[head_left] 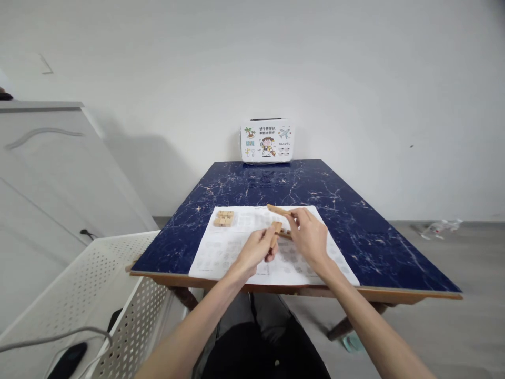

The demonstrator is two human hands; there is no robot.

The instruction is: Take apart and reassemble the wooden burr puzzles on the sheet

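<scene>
My left hand [258,248] is closed around a small light-wood block [276,226], held above a white printed sheet [203,258]. Pinched in my right hand [311,234] is a thin flat wooden strip [276,209], its free end pointing up and left. Between the hands shows part of a wooden piece with dark marks or gaps [285,233]; the fingers hide the rest, and I cannot tell which hand supports it. Several small wooden blocks [223,218] stand grouped at the sheet's upper left corner.
The sheet lies at the near edge of a blue marble-patterned table [260,187]. A white case with cartoon prints [267,141] stands at the back against the wall. Left of the table are a white perforated basket [130,316] with a cable and dark items, and a white cabinet [51,158].
</scene>
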